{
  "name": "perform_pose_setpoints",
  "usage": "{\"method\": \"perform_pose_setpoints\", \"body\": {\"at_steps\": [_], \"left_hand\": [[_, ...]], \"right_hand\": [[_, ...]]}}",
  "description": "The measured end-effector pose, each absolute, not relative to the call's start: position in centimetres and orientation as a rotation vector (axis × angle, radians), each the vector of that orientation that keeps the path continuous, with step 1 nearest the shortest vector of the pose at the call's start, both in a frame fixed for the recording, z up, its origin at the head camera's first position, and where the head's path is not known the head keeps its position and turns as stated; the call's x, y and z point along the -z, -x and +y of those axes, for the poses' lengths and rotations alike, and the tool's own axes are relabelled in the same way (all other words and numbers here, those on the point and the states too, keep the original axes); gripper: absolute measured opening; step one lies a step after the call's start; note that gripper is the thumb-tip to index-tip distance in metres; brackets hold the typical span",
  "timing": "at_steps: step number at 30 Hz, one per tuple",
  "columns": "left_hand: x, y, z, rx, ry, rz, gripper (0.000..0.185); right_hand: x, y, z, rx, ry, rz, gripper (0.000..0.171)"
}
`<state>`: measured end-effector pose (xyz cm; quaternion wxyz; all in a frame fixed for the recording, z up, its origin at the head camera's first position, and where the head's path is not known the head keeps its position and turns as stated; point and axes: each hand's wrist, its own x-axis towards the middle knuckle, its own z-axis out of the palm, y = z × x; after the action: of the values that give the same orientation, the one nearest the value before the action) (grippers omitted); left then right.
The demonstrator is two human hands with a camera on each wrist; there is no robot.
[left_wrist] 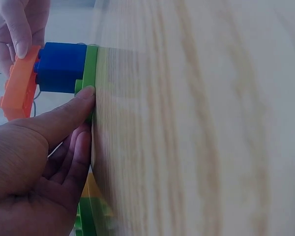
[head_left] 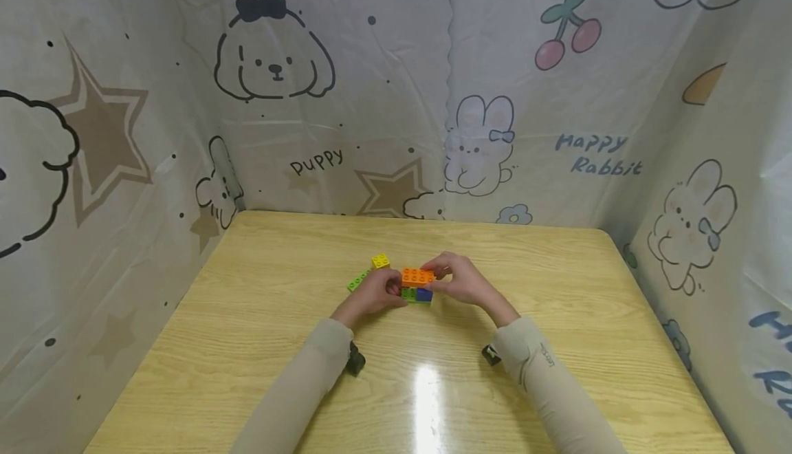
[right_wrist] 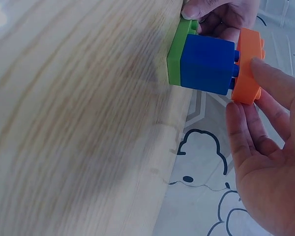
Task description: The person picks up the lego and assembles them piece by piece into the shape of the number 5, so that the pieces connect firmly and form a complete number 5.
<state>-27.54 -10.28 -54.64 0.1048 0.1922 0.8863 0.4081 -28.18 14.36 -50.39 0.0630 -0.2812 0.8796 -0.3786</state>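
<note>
The orange brick [head_left: 417,276], judged light, stiff, smooth and best held by its sides, stands at the exposed studs of the blue brick [right_wrist: 206,64] above the desk [head_left: 278,247], pinched near one end by the right hand [head_left: 463,280], while the left hand [head_left: 374,292] grips the green plate [right_wrist: 174,59] beneath.

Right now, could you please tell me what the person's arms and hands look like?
The left sleeve and right sleeve are long, pale beige; the right bears dark lettering. A small black device shows by each cuff. The left hand and right hand are bare.
</note>
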Motion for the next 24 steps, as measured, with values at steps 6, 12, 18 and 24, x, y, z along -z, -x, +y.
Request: {"method": "perform_pose_setpoints", "body": {"at_steps": [6, 12, 18, 24], "left_hand": [[54.67, 27.59, -10.28, -1.203, -0.554, 2.606, 0.025], [54.74, 27.63, -10.29, -1.193, -0.553, 2.605, 0.025], [54.73, 27.66, -10.27, -1.194, -0.567, 2.608, 0.023], [54.81, 27.66, -10.28, -1.21, -0.573, 2.599, 0.025]], "right_hand": [[50.46, 28.15, 14.36, 1.15, 0.837, 2.649, 0.035], [50.47, 27.98, 14.44, 1.157, 0.818, 2.643, 0.035], [50.51, 27.87, 14.52, 1.172, 0.821, 2.617, 0.035], [50.7, 27.97, 14.6, 1.184, 0.81, 2.613, 0.035]]}}
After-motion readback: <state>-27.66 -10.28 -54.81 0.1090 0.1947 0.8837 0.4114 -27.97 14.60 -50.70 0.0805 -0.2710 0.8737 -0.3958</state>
